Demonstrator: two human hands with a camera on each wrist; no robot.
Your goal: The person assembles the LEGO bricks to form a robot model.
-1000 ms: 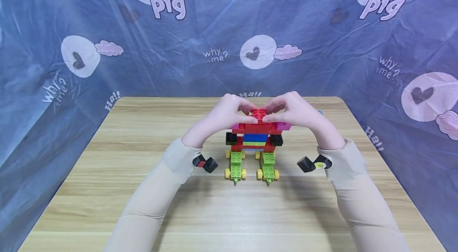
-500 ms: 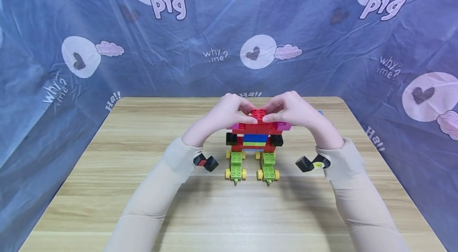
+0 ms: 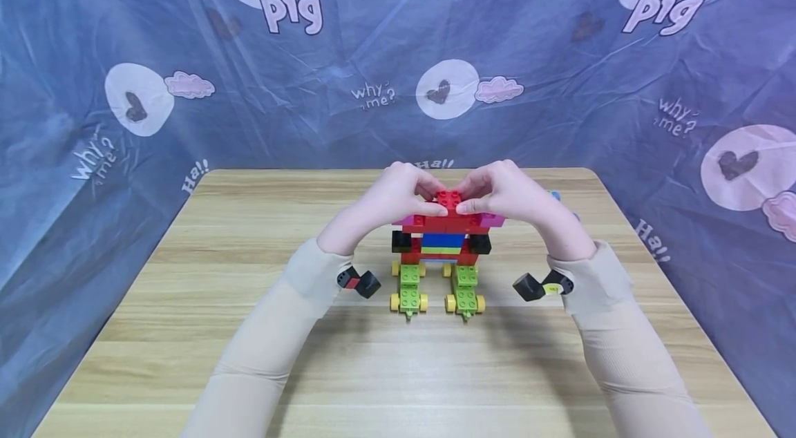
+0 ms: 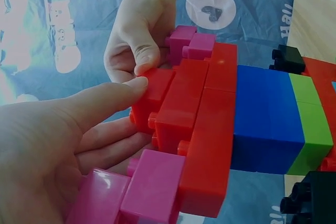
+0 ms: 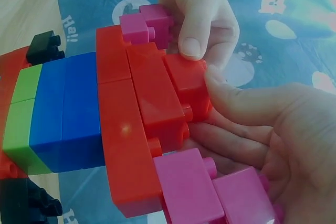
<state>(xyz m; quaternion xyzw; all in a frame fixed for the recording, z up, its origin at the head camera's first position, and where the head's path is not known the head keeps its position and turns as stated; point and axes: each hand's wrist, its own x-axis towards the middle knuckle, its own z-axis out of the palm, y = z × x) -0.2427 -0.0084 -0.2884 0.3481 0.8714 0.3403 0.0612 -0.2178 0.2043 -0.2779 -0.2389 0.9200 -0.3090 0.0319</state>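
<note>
A figure of toy building blocks stands on the table, with a small red block (image 3: 449, 200) at its top. My left hand (image 3: 398, 195) pinches this block from the left, thumb in front and fingers behind. From the right my right hand (image 3: 505, 191) pinches the same block, the two thumbs almost meeting. In the left wrist view the red block (image 4: 152, 95) sits on a wider red block (image 4: 182, 103). Under these are longer red blocks, a blue section (image 4: 268, 119) and a lime layer (image 4: 310, 121). Pink blocks (image 5: 191, 184) step out at both sides.
Two lime wheeled bases (image 3: 410, 289) with yellow wheels support the figure on the wooden table (image 3: 218, 327). Black blocks (image 3: 480, 244) stick out at its sides. A small blue object (image 3: 555, 195) lies behind my right wrist. A printed blue cloth (image 3: 323, 127) hangs around the table.
Both hands keep their grip on the top red block and stay almost still. The right wrist shifts slightly left, and a little more of the blue object behind it shows.
</note>
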